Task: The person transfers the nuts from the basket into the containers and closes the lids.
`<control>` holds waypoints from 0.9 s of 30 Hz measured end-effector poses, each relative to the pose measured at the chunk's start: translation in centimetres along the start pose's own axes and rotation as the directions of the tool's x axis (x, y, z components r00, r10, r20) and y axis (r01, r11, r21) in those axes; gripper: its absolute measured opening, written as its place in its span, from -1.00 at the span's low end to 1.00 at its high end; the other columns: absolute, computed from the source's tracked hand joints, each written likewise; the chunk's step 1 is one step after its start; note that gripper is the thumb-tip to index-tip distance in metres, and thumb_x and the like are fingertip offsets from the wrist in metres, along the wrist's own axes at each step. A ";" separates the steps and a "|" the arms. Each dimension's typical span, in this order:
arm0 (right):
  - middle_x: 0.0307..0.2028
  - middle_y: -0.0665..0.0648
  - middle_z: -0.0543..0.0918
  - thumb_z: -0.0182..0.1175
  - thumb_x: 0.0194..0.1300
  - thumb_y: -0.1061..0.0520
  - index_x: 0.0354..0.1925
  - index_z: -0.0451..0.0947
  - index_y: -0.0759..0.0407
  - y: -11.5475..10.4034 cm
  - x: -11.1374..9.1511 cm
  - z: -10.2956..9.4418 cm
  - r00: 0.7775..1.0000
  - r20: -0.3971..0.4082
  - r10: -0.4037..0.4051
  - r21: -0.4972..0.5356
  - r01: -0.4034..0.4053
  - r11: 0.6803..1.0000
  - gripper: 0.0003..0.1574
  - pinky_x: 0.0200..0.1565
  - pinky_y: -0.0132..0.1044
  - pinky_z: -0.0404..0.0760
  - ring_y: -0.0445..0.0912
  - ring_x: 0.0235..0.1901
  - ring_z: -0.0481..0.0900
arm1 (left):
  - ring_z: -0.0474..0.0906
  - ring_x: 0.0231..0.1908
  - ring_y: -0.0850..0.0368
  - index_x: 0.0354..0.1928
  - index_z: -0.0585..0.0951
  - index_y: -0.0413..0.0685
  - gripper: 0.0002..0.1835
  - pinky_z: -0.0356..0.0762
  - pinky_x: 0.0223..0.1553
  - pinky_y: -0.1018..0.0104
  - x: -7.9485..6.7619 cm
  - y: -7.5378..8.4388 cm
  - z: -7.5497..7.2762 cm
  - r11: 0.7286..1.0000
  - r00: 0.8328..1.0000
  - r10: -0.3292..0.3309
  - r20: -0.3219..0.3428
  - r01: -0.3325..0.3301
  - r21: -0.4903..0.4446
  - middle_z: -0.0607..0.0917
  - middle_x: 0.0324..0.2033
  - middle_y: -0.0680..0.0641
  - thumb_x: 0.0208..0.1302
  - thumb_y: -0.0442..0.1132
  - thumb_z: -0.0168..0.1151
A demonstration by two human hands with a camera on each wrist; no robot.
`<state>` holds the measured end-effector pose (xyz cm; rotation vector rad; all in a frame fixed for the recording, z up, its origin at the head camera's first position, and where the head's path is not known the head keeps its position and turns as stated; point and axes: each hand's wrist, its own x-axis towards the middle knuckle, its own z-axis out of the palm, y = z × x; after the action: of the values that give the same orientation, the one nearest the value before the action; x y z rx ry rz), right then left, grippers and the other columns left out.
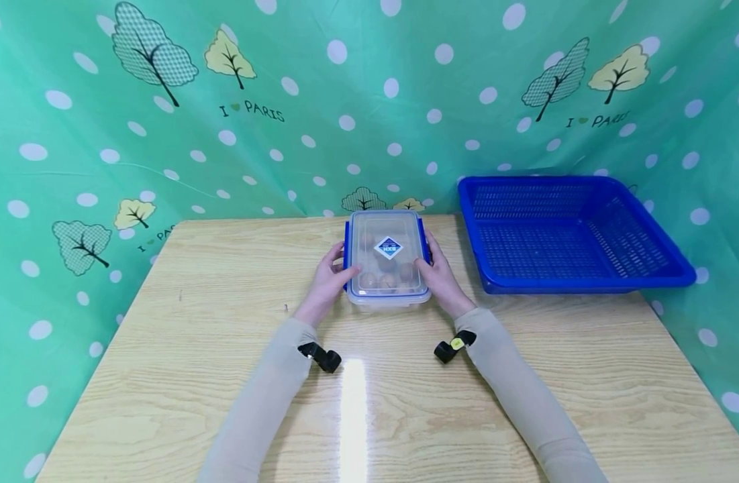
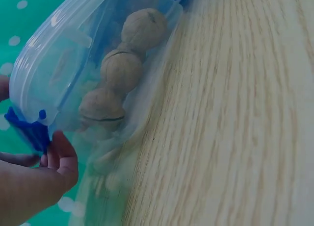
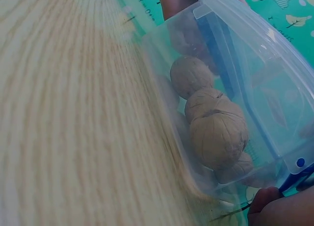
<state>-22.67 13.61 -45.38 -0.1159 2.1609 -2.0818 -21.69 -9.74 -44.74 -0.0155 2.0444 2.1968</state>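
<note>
A clear plastic food container (image 1: 375, 225) with a lid and blue side latches stands at the middle of the table's far edge. My left hand (image 1: 328, 283) grips its left side, thumb on the lid, fingers beside the blue latch (image 2: 30, 133). On the opposite side my right hand (image 1: 443, 280) grips it likewise, near the other blue latch (image 3: 297, 179). Through the clear walls several brown walnuts (image 2: 121, 70) show, lying inside. A blue and white diamond label (image 1: 388, 247) is on the lid. Whether the latches are fastened I cannot tell.
To the right of the container, a blue plastic basket (image 1: 577, 282) with perforated walls sits at the back of the wooden table (image 1: 224, 322). A green dotted cloth (image 1: 321, 87) hangs behind the table. Black wrist cameras are strapped to both forearms.
</note>
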 end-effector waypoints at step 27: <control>0.51 -0.07 -0.25 -0.14 0.44 0.17 0.53 -0.40 -0.19 -0.2 -0.1 0.2 1.000 0.006 0.020 -0.015 -0.020 1.000 -0.07 0.41 -0.05 -0.23 -0.09 0.47 -0.29 | -0.30 0.45 -0.02 0.51 -0.36 -0.02 -0.24 -0.29 0.41 0.14 -0.7 2.0 1.5 0.996 0.986 -0.016 0.167 0.001 0.088 -0.25 0.50 -0.11 0.45 -0.39 -0.22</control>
<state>-22.52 13.45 -45.18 -0.1014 2.1655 -2.0524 -21.10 -8.44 -42.60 0.1642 2.0403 2.0256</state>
